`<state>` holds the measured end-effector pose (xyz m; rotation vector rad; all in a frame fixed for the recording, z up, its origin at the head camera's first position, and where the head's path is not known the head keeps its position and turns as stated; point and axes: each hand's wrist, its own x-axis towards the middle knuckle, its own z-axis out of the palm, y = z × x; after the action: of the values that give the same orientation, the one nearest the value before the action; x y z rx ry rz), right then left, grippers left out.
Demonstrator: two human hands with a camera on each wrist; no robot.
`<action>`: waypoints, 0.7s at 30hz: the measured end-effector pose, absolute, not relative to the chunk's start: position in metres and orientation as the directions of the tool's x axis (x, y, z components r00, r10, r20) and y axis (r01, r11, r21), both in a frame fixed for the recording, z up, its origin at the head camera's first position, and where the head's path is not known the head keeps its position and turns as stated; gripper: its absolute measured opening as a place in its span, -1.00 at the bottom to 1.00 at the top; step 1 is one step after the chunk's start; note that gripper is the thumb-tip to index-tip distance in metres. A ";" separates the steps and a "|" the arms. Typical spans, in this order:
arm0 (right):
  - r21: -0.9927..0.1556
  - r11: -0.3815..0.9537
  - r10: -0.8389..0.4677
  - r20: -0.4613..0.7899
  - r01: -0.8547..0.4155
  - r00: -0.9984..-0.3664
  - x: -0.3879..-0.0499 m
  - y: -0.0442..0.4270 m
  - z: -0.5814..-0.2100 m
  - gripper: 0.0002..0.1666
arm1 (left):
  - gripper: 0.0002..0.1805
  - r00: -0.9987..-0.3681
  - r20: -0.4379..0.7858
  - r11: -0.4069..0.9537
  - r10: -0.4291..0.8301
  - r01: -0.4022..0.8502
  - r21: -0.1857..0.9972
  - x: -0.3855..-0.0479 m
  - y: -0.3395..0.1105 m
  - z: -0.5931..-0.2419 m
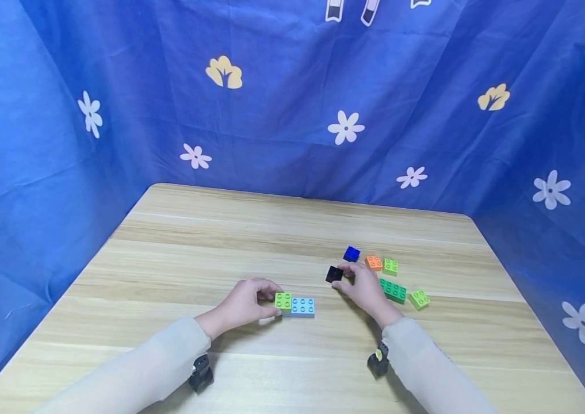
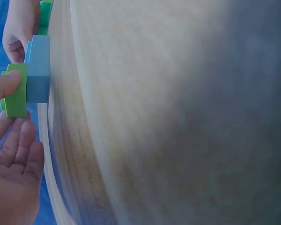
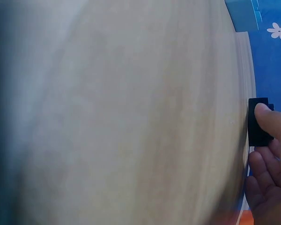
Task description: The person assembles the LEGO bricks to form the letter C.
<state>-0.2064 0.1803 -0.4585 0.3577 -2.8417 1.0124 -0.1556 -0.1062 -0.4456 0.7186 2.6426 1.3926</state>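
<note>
My left hand [image 1: 248, 300] pinches a lime green building brick [image 1: 283, 300] between thumb and fingers. That brick sits on the left end of a longer light blue brick [image 1: 303, 309], whose remaining studs show to its right. In the left wrist view the lime green brick [image 2: 18, 96] overlaps the light blue brick [image 2: 39, 70]. Further right, my right hand [image 1: 367, 290] holds a small black brick [image 1: 334, 274] by its edges. Thumb and fingertips grip the black brick [image 3: 259, 123] in the right wrist view, where it is at or just above the tabletop; I cannot tell which.
Beyond the right hand lie a dark blue brick [image 1: 351, 253], an orange brick [image 1: 373, 263] and a lime brick [image 1: 390, 266]. A long green brick [image 1: 393, 291] and another lime brick [image 1: 419, 299] lie to its right. Blue flowered cloth [image 1: 292, 115] surrounds the wooden table [image 1: 209, 224].
</note>
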 end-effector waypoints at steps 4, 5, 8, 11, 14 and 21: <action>-0.637 0.727 -0.185 0.177 -0.255 -0.967 -0.206 0.181 -0.459 -0.50 | -0.62 -0.887 0.157 0.479 0.434 0.374 0.794 -0.156 -0.106 -0.446; -0.649 0.717 -0.182 0.177 -0.254 -0.967 -0.206 0.182 -0.459 -0.50 | -0.62 -0.887 0.159 0.478 0.434 0.376 0.794 -0.156 -0.107 -0.446; -0.678 0.686 -0.182 0.190 -0.263 -0.965 -0.204 0.182 -0.458 -0.51 | -0.62 -0.886 0.162 0.476 0.434 0.378 0.794 -0.156 -0.107 -0.446; -0.701 0.650 -0.196 0.220 -0.295 -0.956 -0.199 0.181 -0.457 -0.52 | -0.62 -0.886 0.161 0.474 0.435 0.377 0.796 -0.156 -0.107 -0.445; -0.721 0.599 -0.231 0.260 -0.348 -0.938 -0.193 0.180 -0.457 -0.53 | -0.62 -0.886 0.161 0.473 0.436 0.377 0.797 -0.155 -0.107 -0.445; -0.742 0.510 -0.361 0.274 -0.435 -0.891 -0.183 0.178 -0.458 -0.54 | -0.62 -0.886 0.158 0.477 0.436 0.377 0.794 -0.155 -0.107 -0.444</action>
<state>-0.1830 0.1783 -0.4581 0.7018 -2.6558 1.3420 -0.1548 -0.1068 -0.4437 0.7280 2.6430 1.3951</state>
